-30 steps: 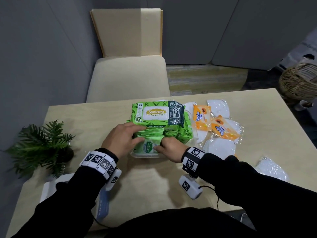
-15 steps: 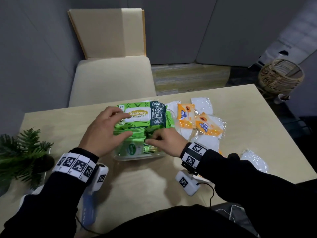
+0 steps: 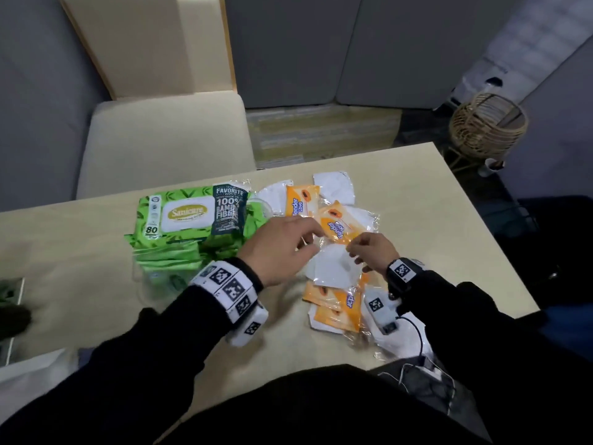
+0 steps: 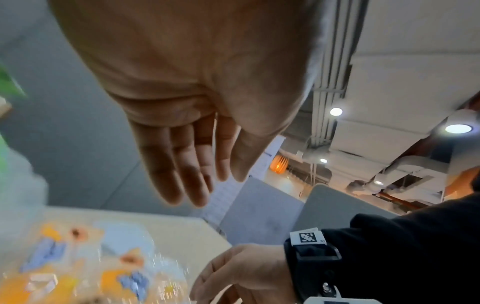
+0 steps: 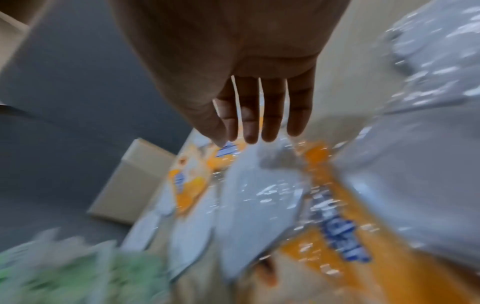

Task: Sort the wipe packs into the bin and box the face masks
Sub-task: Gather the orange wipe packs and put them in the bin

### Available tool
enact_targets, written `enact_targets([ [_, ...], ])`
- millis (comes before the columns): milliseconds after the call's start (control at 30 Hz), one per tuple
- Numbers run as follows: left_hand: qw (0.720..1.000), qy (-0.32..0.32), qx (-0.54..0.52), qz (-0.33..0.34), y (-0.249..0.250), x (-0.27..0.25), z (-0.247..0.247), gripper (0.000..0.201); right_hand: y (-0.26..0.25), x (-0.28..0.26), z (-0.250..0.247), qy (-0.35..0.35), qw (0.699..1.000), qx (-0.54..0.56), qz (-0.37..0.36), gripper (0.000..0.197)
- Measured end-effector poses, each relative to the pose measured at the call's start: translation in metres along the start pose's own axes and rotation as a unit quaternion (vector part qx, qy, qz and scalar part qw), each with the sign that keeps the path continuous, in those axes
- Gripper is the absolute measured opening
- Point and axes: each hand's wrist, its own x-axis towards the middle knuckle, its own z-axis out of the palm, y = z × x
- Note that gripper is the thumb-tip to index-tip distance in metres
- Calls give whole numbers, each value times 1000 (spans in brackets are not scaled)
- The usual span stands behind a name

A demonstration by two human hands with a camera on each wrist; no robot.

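From the green wipe packs (image 3: 189, 226) piled at the worktop's (image 3: 64, 252) left, apparently in a clear bin, both hands have shifted right to the orange packs (image 3: 337, 224) and bagged face masks (image 3: 333, 268), left hand (image 3: 279, 248) and right hand (image 3: 369, 252) hovering with fingers loosely spread, holding nothing, so the green pile looks settled.

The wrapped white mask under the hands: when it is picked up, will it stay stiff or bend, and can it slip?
The mask looks thin and flat, so probably light and bendy. Its glossy clear wrapper may slip in the fingers. It overlaps an orange pack, which might shift with it.
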Motion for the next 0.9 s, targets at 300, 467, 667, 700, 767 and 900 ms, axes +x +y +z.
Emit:
enact_targets([
  [300, 930, -87, 14, -357, -19, 75, 168, 87, 80, 26, 3, 36, 993, -76, 77, 39],
  [467, 904, -35, -47, -423, -40, 69, 182, 77, 79, 33, 9, -9, 998, -9, 69, 42],
  [667, 906, 45, -18, -420, -48, 71, 153, 74, 77, 37, 15, -38, 998, -1, 45, 34],
  [700, 913, 19, 27, -406, -47, 66, 153, 89, 76, 39, 13, -36, 999, -9, 37, 30],
  [767, 926, -51, 132, -350, -43, 54, 157, 112, 76, 45, 6, -37, 999, -2, 21, 28],
  [900, 945, -178, 225, -156, -42, 49, 172, 124, 76, 62, -16, -26, 999, 23, -4, 28],
])
